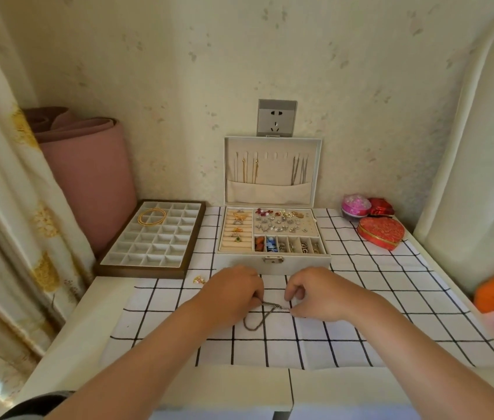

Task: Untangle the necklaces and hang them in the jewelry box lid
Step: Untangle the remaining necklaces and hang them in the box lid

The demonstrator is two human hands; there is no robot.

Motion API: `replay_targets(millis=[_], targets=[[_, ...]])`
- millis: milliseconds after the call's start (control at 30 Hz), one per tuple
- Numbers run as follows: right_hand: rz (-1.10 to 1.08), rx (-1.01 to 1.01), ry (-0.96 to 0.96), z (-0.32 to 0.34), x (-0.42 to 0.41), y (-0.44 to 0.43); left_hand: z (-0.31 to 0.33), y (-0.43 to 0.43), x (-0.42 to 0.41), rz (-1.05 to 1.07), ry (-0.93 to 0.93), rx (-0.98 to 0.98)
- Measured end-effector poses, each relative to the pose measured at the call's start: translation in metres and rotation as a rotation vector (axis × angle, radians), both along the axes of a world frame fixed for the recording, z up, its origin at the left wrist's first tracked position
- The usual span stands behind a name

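Dull-metal necklace (256,318) lies on the checked cloth (361,328), its loop sagging toward the person. Left hand (233,291) and right hand (315,294) are both curled, each pinching the chain's upper end, with a twisted stretch between them. Best bet: keep it slack and tease the strands apart, don't pull tight. Beyond, the jewelry box (273,263) is open with its lid (273,168) upright. The middle hooks (270,154) look free, with hung chains (299,171) either side.

dull grey metal chain necklace (271,305), links fine and barely shining, lies on the white black-gridded cloth (361,316), matt and faintly creased. cream rectangular jewelry box (300,263) looks smooth, its lid (273,169) lined in soft matt fabric. dark brown wooden tray (136,270) satiny; red heart-shaped box (380,231) glossy.
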State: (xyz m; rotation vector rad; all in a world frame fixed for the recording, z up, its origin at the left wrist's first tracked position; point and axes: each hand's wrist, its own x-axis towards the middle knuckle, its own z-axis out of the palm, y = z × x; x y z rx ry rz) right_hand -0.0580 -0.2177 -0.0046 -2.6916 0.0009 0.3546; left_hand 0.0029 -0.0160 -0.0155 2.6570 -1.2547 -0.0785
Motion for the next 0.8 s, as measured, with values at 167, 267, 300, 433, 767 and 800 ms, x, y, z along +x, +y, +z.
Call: replay_targets(millis=[167, 267, 300, 433, 767, 800], targets=[[0.043, 0.061, 0.041, -0.004, 0.006, -0.003, 0.004, 0.008, 0.002, 0.022, 0.188, -0.049], [0.067, 0.076, 0.035, -0.005, 0.007, -0.001, 0.003, 0.014, 0.003, 0.050, 0.320, -0.085], [0.076, 0.082, 0.031, -0.006, 0.007, 0.000, 0.003, 0.015, 0.003, 0.053, 0.348, -0.092], [0.100, 0.124, 0.025, -0.007, 0.009, 0.009, 0.000, 0.019, 0.001, 0.073, 0.433, -0.136], [0.135, 0.169, -0.008, -0.009, 0.012, 0.030, 0.001, 0.032, 0.010, 0.069, 0.354, 0.019], [0.137, 0.167, 0.009, -0.007, 0.012, 0.028, 0.003, 0.033, 0.011, 0.053, 0.361, 0.024]])
